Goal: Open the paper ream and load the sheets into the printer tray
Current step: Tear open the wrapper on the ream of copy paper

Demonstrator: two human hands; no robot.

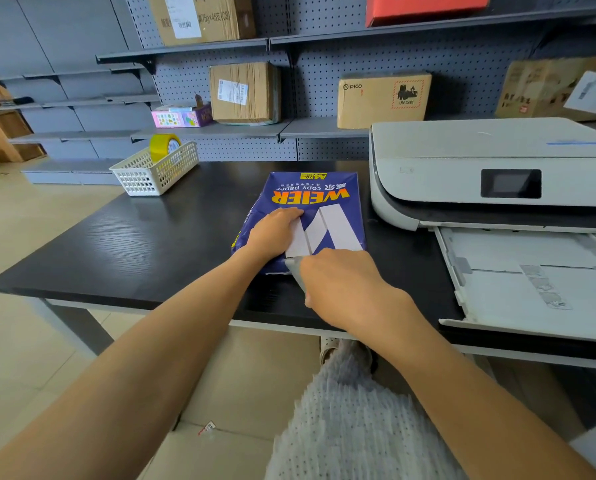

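A blue paper ream (327, 202) with yellow "WEIER" lettering lies flat on the black table (144, 244), its near end toward me. My left hand (274, 232) rests flat on top of the ream, pressing it down. At the ream's near end my right hand (341, 289) pinches a grey flap of the wrapper (296, 271), lifted away from the pack. To the right stands a white printer (490, 174), and its paper tray (532, 282) is pulled out toward me and holds no sheets.
A white plastic basket (156, 168) with a roll of yellow tape (163, 145) sits at the table's back left. Grey pegboard shelves behind carry cardboard boxes (244, 93) and a red box (424, 6). My knee in grey fabric (352, 410) is below the table edge.
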